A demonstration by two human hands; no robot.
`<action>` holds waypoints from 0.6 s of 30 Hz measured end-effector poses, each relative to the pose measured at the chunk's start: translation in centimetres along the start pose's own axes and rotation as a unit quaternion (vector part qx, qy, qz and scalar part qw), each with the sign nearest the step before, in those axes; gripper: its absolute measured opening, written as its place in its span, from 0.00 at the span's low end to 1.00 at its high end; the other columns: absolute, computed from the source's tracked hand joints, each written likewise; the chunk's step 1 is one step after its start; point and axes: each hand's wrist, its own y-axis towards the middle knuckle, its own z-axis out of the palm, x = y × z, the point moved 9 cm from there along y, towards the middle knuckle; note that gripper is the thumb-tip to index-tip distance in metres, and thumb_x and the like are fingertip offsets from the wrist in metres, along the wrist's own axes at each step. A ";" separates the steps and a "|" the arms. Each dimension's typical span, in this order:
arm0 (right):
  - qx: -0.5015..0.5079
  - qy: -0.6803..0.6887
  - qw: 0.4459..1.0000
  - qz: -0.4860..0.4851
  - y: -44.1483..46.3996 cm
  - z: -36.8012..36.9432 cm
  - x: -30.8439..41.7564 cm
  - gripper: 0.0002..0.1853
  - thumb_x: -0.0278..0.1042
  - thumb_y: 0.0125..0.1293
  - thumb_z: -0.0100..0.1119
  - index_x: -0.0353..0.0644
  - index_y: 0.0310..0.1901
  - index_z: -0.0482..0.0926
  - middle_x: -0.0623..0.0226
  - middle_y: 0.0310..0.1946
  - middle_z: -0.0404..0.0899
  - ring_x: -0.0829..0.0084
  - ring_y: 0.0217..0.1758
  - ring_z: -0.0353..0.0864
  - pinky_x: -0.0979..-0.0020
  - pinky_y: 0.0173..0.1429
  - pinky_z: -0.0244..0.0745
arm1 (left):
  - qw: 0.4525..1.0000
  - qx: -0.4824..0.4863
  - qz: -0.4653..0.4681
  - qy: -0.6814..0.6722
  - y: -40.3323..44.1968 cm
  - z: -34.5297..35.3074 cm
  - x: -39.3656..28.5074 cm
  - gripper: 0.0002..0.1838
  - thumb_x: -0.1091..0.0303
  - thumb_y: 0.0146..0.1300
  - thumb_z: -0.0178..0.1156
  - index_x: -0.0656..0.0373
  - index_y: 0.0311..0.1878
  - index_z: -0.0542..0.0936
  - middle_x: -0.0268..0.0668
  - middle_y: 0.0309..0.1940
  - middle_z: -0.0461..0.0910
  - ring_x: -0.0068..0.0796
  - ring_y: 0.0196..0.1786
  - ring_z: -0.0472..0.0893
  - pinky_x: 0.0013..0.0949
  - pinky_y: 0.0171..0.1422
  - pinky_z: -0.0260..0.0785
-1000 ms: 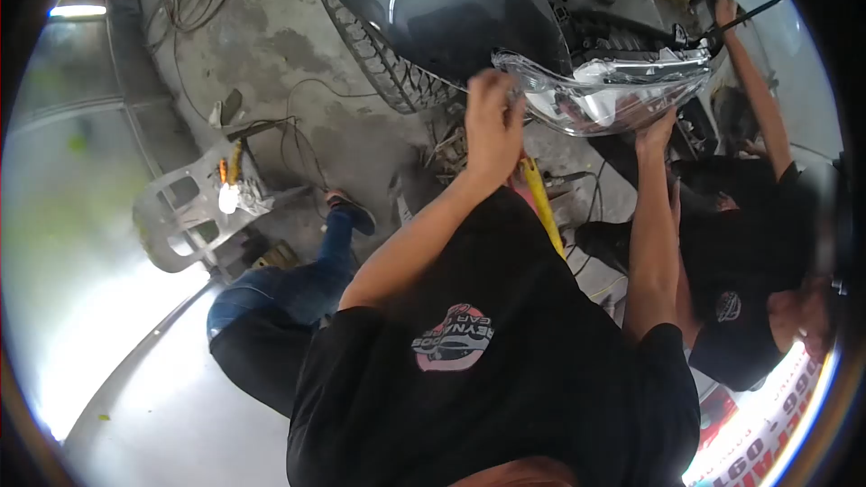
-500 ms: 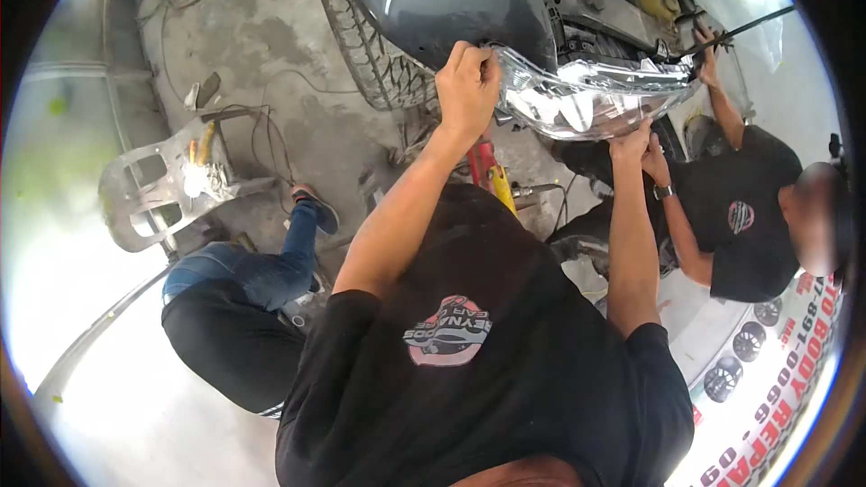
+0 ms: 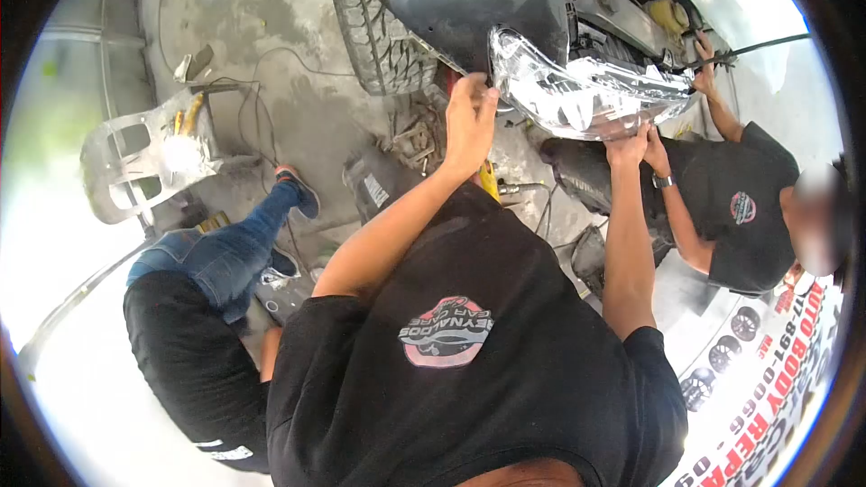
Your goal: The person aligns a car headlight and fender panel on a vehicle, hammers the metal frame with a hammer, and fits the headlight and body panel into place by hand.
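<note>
A clear-lensed car headlight [image 3: 577, 95] sits at the front corner of a dark grey fender [image 3: 478, 0]. My right hand [image 3: 627, 146] grips its lower edge from below, fingertips partly hidden. My left hand [image 3: 470, 126] is at the fender's lower edge, just left of the headlight's inner corner. Its fingers are loosely bent and the thumb stands apart, with nothing visible between them. Beside my right hand, a co-worker's hand [image 3: 658, 156] with a wristwatch also reaches up to the headlight. That person's other hand [image 3: 704, 63] is at the headlight's far end.
A knobby tire [image 3: 370, 27] stands left of the fender. A second person in jeans [image 3: 194, 261] bends over at lower left, near a plastic chair [image 3: 117, 158] with tools on it. Cables [image 3: 257, 117] trail over the concrete floor. A printed banner [image 3: 767, 397] hangs lower right.
My left hand has come down off the headlight's inner corner, its fingers loosening. My right hand stays under the headlight. The person in jeans has shifted lower and to the left.
</note>
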 end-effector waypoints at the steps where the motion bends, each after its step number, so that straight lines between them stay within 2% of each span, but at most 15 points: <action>1: -0.004 -0.013 1.000 0.016 -0.2 -0.3 0.1 0.34 0.65 0.84 0.32 0.51 0.78 0.61 0.60 0.77 0.63 0.52 0.80 0.61 0.34 0.80 0.55 | 0.981 0.048 -0.171 -0.082 -1.0 1.2 4.0 0.21 0.58 0.75 0.64 0.64 0.59 0.76 0.42 0.51 0.79 0.34 0.45 0.83 0.33 0.46 0.80; 2: -0.001 -0.018 1.000 0.015 -0.4 -0.2 0.3 0.34 0.65 0.84 0.32 0.51 0.78 0.61 0.60 0.77 0.63 0.52 0.80 0.61 0.34 0.80 0.55 | 0.954 0.072 -0.248 -0.152 -1.6 2.9 7.9 0.27 0.48 0.77 0.61 0.64 0.63 0.75 0.43 0.58 0.77 0.35 0.51 0.83 0.39 0.53 0.82; 3: 0.001 -0.019 1.000 0.014 -0.3 -0.3 0.2 0.34 0.66 0.83 0.32 0.52 0.78 0.61 0.60 0.77 0.63 0.52 0.80 0.61 0.33 0.79 0.54 | 0.954 0.068 -0.246 -0.157 -1.3 3.4 8.3 0.27 0.48 0.77 0.61 0.64 0.63 0.75 0.43 0.58 0.77 0.35 0.51 0.83 0.39 0.53 0.82; 5: 0.006 -0.022 1.000 0.014 0.3 -0.4 0.1 0.34 0.67 0.83 0.33 0.52 0.78 0.61 0.60 0.77 0.63 0.53 0.80 0.60 0.32 0.79 0.54 | 0.907 0.093 -0.313 -0.264 -1.4 5.6 10.0 0.35 0.43 0.77 0.58 0.66 0.71 0.70 0.48 0.59 0.78 0.44 0.54 0.84 0.50 0.59 0.82; 6: -0.005 -0.019 1.000 0.016 -0.1 -0.4 0.1 0.35 0.67 0.82 0.34 0.52 0.78 0.61 0.60 0.77 0.62 0.52 0.80 0.60 0.32 0.79 0.54 | 0.921 0.095 -0.262 -0.271 -0.4 6.3 9.1 0.38 0.41 0.78 0.54 0.69 0.72 0.68 0.49 0.63 0.78 0.49 0.61 0.82 0.51 0.63 0.81; 10: -0.013 -0.030 0.999 0.015 -0.7 -0.6 0.0 0.37 0.70 0.81 0.35 0.53 0.79 0.59 0.59 0.79 0.60 0.51 0.81 0.59 0.33 0.80 0.54 | 0.913 0.116 -0.231 -0.317 0.0 7.1 8.0 0.38 0.41 0.80 0.50 0.72 0.72 0.66 0.48 0.66 0.76 0.49 0.65 0.80 0.53 0.65 0.79; 15: -0.006 -0.036 0.999 0.013 -1.3 0.1 0.4 0.38 0.71 0.80 0.37 0.53 0.79 0.60 0.58 0.80 0.58 0.50 0.82 0.57 0.34 0.80 0.55 | 0.890 0.140 -0.245 -0.358 -0.5 8.0 7.8 0.38 0.39 0.79 0.50 0.64 0.74 0.66 0.45 0.67 0.75 0.46 0.69 0.77 0.58 0.70 0.75; 18: -0.007 -0.054 0.998 0.007 -1.2 -0.6 0.5 0.38 0.71 0.80 0.36 0.52 0.78 0.62 0.58 0.78 0.61 0.50 0.81 0.59 0.34 0.80 0.54 | 0.887 0.129 -0.263 -0.358 0.3 8.6 8.8 0.40 0.36 0.77 0.51 0.62 0.74 0.67 0.45 0.69 0.74 0.47 0.71 0.75 0.61 0.70 0.74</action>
